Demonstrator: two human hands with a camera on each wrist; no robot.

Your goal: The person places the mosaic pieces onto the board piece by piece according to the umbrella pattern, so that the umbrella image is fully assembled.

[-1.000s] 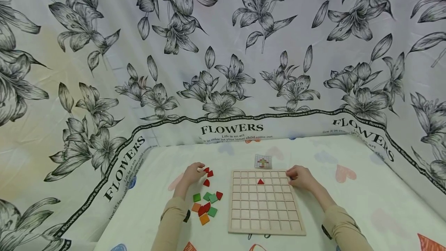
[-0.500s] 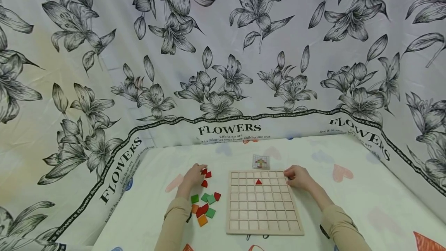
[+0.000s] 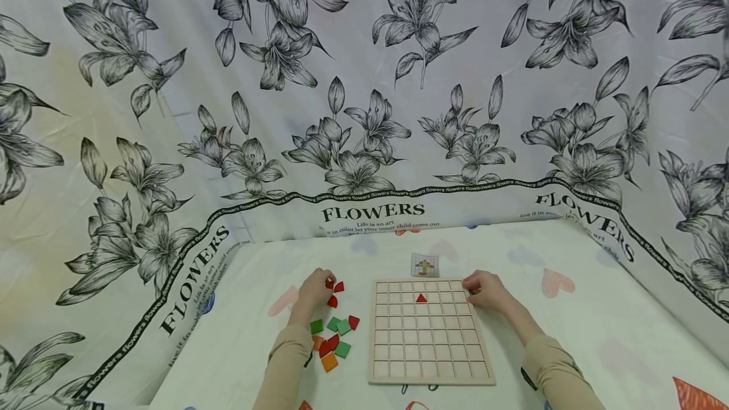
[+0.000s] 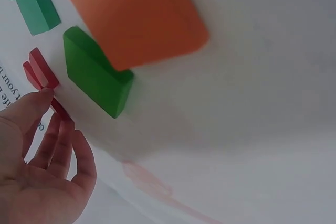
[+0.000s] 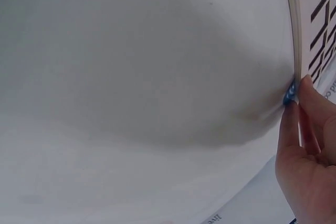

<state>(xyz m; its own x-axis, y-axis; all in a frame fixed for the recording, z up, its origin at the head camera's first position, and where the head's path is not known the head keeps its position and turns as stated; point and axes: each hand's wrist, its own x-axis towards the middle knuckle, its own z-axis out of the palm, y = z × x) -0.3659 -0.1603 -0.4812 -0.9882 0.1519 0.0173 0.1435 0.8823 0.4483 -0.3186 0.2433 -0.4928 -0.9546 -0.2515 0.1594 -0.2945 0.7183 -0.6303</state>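
My left hand (image 3: 315,288) is over the red tiles left of the board, and its thumb and fingers pinch a red tile (image 4: 62,110) at the edge. Beside those fingertips lie two more red tiles (image 3: 339,286), with curved edges. My right hand (image 3: 488,290) grips the far right corner of the wooden grid board (image 3: 430,381); its thumb lies along the board's side in the right wrist view. A red triangle tile (image 3: 421,298) sits in a cell near the board's far side. A small blue thing (image 5: 289,94) shows at the right fingertips; I cannot tell what it is.
Nearer me, left of the board, lie loose green tiles (image 3: 342,350), orange tiles (image 3: 329,362) and further red tiles (image 3: 328,345). Behind the board is a small pattern card (image 3: 424,265). A flower-printed curtain (image 3: 376,144) stands beyond the table.
The left fingers have come down onto a red tile and closed on it. The right hand stays at the board's corner. The head view has shifted slightly.
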